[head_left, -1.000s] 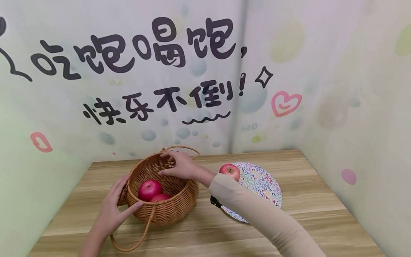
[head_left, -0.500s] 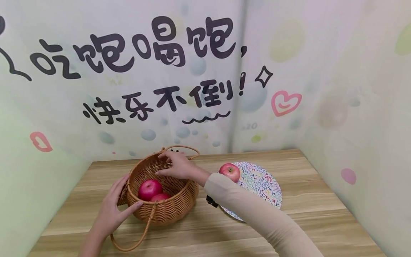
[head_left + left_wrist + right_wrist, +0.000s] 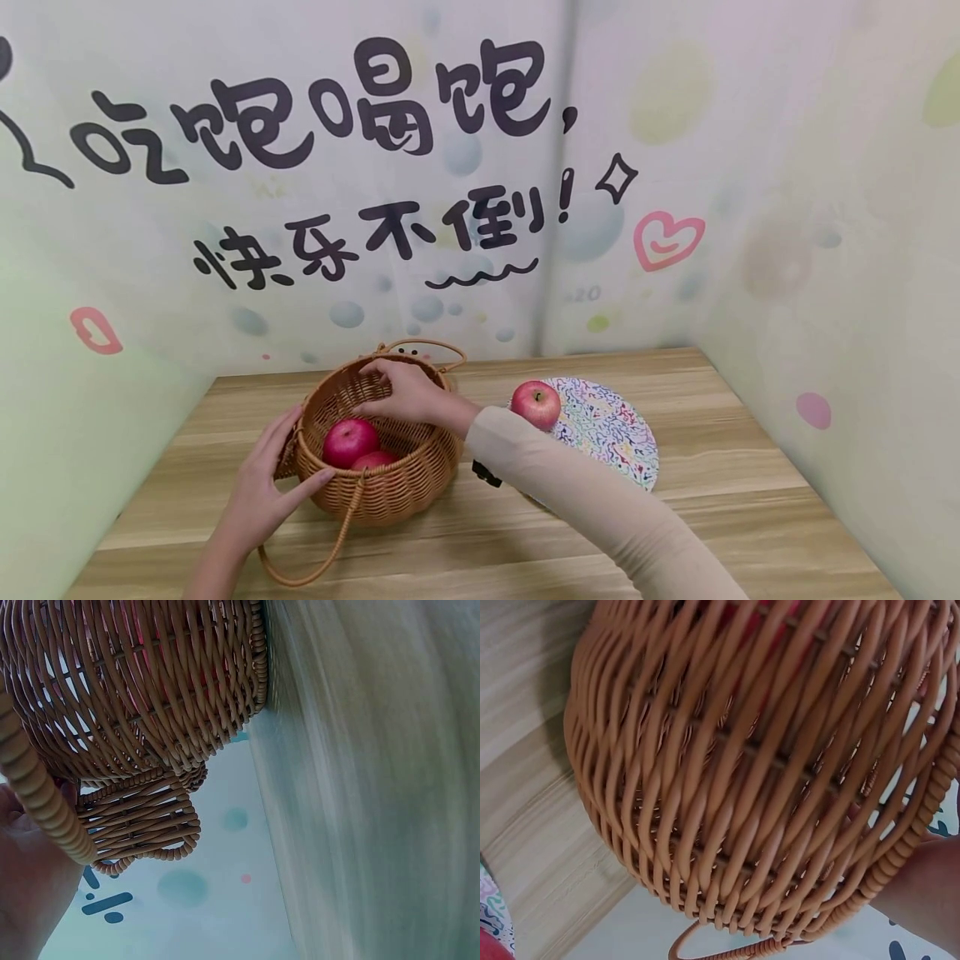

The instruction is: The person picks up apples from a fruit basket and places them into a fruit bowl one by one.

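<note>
In the head view, a brown wicker basket (image 3: 390,492) tilts slightly toward the front, with two red apples inside. The upper apple (image 3: 350,442) is in plain sight; the lower apple (image 3: 373,461) lies partly behind the front rim. My left hand (image 3: 258,492) holds the basket's left side, thumb at the front rim and fingers along the outside by a small woven flap (image 3: 142,817). My right hand (image 3: 405,392) reaches over the right rim into the basket, thumb and fingers parted, nothing between them. Through the weave in the right wrist view, red apple skin (image 3: 757,634) shows.
Right of the basket, one more apple (image 3: 536,404) sits on a round, colourfully patterned plate (image 3: 607,433), partly covered by my right sleeve. A basket handle (image 3: 300,581) droops onto the wooden table (image 3: 750,500). Printed walls (image 3: 480,325) close in the back and sides.
My right hand has shifted a little left and down, deeper into the basket toward the apples. The left hand, basket and apples have stayed in place.
</note>
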Demonstrator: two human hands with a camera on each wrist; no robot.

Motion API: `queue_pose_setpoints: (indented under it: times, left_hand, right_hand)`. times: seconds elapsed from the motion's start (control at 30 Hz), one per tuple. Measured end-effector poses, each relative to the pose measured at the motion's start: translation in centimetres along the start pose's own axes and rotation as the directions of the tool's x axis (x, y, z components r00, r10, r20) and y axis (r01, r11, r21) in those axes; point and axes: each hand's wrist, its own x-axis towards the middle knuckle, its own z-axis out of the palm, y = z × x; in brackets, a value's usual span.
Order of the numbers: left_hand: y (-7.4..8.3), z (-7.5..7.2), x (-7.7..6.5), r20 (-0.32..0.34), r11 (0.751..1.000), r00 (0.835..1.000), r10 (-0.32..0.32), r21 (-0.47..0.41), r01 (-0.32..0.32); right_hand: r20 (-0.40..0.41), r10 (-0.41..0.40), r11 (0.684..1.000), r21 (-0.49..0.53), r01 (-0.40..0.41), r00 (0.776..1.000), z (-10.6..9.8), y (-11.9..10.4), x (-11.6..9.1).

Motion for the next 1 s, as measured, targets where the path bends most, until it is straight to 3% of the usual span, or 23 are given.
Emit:
queue_pose_setpoints:
  times: [1.0]
  left_hand:
    - [0.2,-0.2,0.0,0.018,1.0,1.0,-0.011,-0.007,0.011]
  right_hand:
    - [0.116,0.038,0.999,-0.032,-0.035,0.992,2.5,-0.2,1.0]
